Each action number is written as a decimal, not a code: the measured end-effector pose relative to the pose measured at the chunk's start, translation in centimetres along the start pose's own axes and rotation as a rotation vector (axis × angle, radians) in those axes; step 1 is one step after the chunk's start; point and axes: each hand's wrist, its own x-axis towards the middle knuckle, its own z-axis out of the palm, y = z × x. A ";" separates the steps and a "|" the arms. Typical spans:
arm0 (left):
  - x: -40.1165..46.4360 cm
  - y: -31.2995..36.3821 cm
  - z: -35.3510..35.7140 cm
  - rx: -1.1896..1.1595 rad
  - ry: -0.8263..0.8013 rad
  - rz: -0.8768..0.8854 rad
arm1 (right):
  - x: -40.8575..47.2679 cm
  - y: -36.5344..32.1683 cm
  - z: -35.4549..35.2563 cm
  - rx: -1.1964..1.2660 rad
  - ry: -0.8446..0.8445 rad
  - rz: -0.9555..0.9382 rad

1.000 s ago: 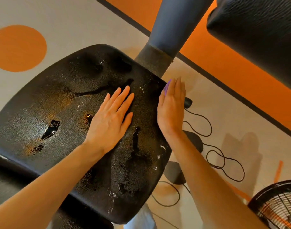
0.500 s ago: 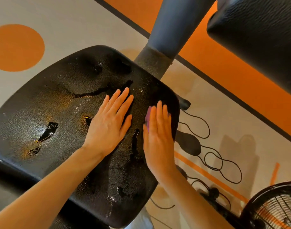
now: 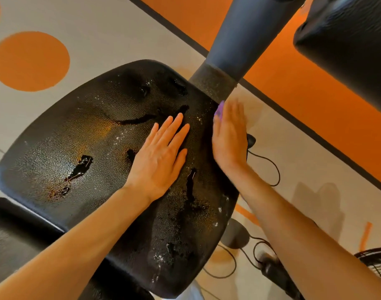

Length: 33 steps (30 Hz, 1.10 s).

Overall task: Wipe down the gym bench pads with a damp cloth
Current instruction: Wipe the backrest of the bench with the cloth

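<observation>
Orange and pale grey flooring (image 3: 111, 29) runs beneath you, with a big orange circle (image 3: 30, 61) painted at its upper left and a dark stripe crossing diagonally toward the right. Over it sits the black, pebbled-vinyl bench pad (image 3: 62, 148), cracked and torn in several places (the worst gash lies left of centre) and speckled with pale flecks. Its far corner meets a grey-blue metal post (image 3: 241, 40) that rises out of the top edge of view. A second black padded cushion (image 3: 345, 48) fills the upper right corner, well apart from the first.

Your left hand (image 3: 159, 156) lies flat on the pad, palm down, its fingers (image 3: 174, 124) straight and close together, gripping nothing. Your right hand (image 3: 229, 137) stands on edge against the pad's right rim, fingers extended and slightly blurred. It presses a small purple cloth (image 3: 219, 111) to that rim, only a sliver showing past the fingertips near the pad's far right corner, just below the post.

Black cables (image 3: 269, 163) loop over the floor to the right of the pad, and part of a dark wire fan grille (image 3: 377, 263) shows at the lower right edge.
</observation>
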 end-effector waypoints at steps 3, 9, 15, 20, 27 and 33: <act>-0.1 -0.6 -0.9 0.007 0.026 0.005 | -0.8 -2.1 0.6 -0.005 0.050 0.102; -1.2 -4.5 -2.3 0.108 0.096 -0.102 | -3.5 -1.3 0.5 -0.027 -0.026 -0.126; -1.6 -5.6 -2.1 0.120 0.120 -0.147 | -3.9 -4.5 1.3 -0.013 0.053 -0.003; -1.7 -5.5 -2.1 0.124 0.136 -0.146 | -2.0 -2.4 1.0 0.035 -0.004 -0.102; -1.7 -5.5 -2.0 0.137 0.138 -0.159 | -6.8 -5.2 1.6 0.021 0.020 -0.151; -1.7 -5.5 -1.9 0.133 0.144 -0.153 | 4.3 -3.1 1.5 0.010 0.083 0.123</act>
